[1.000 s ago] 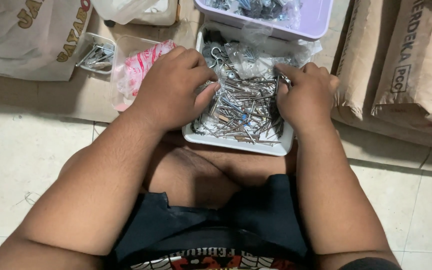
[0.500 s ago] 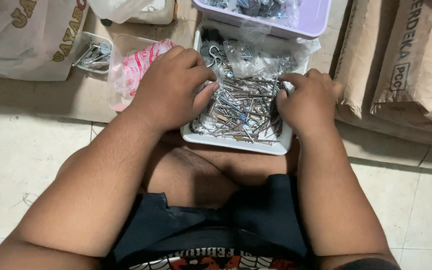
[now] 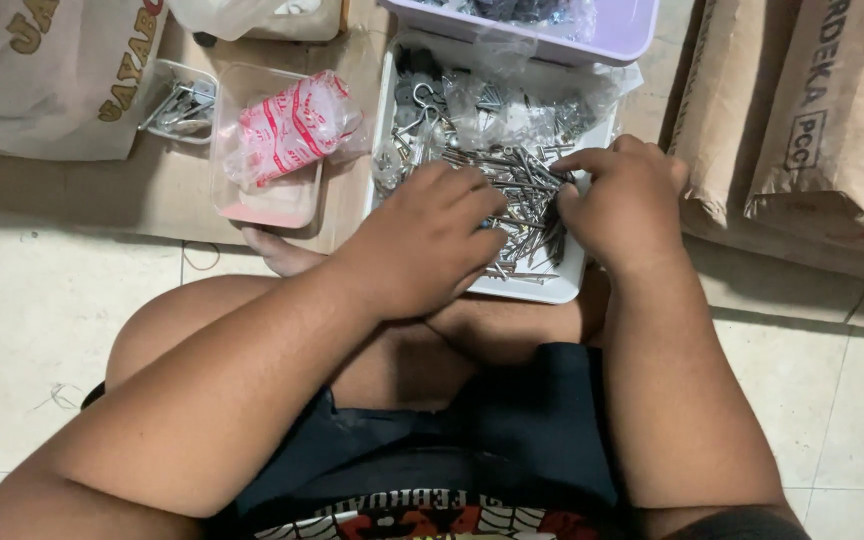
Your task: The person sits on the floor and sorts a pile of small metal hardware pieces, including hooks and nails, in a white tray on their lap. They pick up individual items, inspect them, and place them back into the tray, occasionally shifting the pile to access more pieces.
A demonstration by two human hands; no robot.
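A white tray (image 3: pixel 550 288) heaped with metal nails and screws (image 3: pixel 517 165) lies on the floor in front of my folded legs. My left hand (image 3: pixel 422 240) rests palm down on the near part of the heap with its fingers curled; what lies under them is hidden. My right hand (image 3: pixel 627 205) is at the tray's right side, its thumb and forefinger pinched on a few nails. Clear plastic bags of small hardware (image 3: pixel 497 95) fill the far end of the tray.
Left of the tray stands a clear box (image 3: pixel 252 205) with a red-and-white packet (image 3: pixel 292 125), and beyond it a small clear box of metal bits (image 3: pixel 180 103). A lilac bin (image 3: pixel 592 38) is behind the tray. Brown paper sacks (image 3: pixel 812 130) lean at right, a white bag (image 3: pixel 42 70) at left.
My left hand has slid from the tray's left edge toward its near middle, closer to my right hand. The right hand stays at the right edge. The view has shifted a little.
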